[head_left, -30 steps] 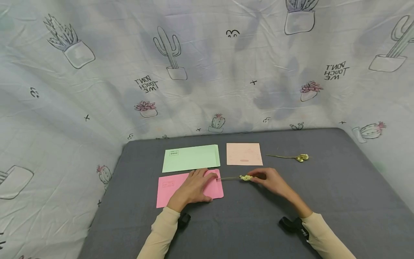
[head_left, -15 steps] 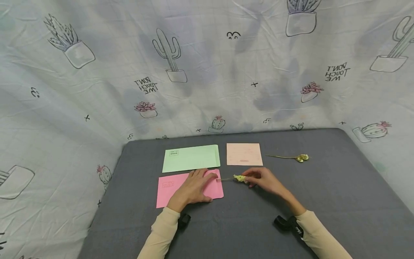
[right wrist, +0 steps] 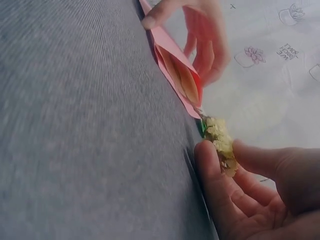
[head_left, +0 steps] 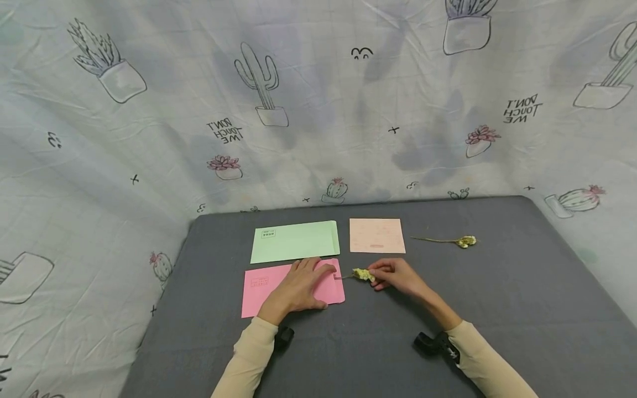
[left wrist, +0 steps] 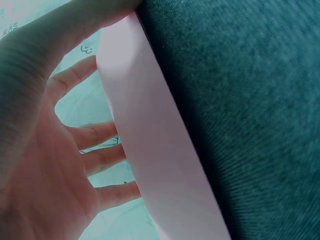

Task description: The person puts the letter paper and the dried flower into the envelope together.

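Note:
In the head view a pink envelope lies on the grey cloth. My left hand rests across its right part, fingers spread on the paper and thumb by the near edge. The envelope's mouth gapes to the right, with something tan visible inside. My right hand pinches a dried flower by its pale yellow head between thumb and fingers. The flower's thin stem points left and reaches into the mouth; its far end is hidden.
Behind the pink envelope lies a green envelope. To its right sit a peach-coloured card or envelope and a second dried flower. A patterned cloth hanging borders the grey table at the back and left.
My right hand has slid left with the dried flower, and less of the stem shows outside the pink envelope. The left hand has stayed in place.

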### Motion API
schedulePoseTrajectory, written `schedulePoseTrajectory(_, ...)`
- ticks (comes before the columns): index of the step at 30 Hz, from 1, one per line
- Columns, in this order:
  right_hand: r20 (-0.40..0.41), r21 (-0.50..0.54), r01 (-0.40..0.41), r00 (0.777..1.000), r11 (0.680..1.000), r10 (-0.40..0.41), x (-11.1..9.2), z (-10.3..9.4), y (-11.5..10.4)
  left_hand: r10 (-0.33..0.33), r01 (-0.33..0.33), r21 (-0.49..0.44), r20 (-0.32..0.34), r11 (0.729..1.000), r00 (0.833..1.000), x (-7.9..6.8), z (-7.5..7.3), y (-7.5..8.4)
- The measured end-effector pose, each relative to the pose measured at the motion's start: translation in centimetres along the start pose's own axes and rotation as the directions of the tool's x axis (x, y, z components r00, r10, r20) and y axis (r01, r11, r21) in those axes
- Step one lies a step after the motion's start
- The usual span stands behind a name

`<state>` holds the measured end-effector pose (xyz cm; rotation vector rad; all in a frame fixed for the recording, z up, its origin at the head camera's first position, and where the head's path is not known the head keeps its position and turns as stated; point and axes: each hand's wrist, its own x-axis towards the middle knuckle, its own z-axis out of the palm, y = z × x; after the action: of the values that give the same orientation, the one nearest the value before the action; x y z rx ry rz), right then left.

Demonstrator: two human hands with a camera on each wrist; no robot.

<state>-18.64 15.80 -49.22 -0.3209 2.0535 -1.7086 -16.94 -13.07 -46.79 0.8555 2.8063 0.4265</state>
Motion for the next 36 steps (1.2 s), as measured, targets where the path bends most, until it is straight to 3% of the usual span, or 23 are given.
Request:
schedulePoseTrajectory(14,-0.048,-0.017,0.002,0.999,1.0,-0.003,0.7,1.6,-0.3,0.007,-0.006,0.022,-0.011,1.0,1.0,-0.2,0.3,0.2)
schedulePoseTrajectory(36,-0.033,-0.11,0.046,0.998,0.993,-0.05,2.5,3.8,-0.9,-0.007,0.007,0.019,-0.003,1.0,1.0,0.1,0.1,0.3)
